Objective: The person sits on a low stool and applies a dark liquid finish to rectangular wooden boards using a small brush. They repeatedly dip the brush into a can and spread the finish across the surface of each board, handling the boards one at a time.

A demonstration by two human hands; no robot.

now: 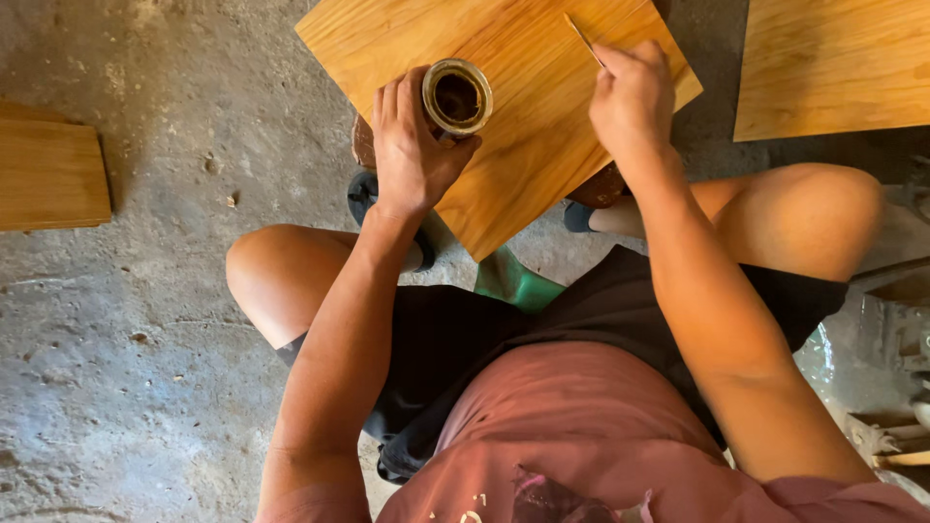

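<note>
My left hand (412,145) wraps its grip around a small open jar (456,97) of dark liquid, resting on the wooden board (523,145) above my knees. My right hand (632,97) pinches a thin stick (584,39) over the board's far right. Another board (833,63) lies further right on the concrete floor (126,339).

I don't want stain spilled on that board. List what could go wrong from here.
1. The open jar of dark liquid is gripped by the left hand right above the wooden board; a tilt could likely slop liquid onto it.
2. The board seems propped off the concrete floor between the knees, so it might shift or tip.
3. The thin stick in the right hand could drip or scratch the surface.
</note>
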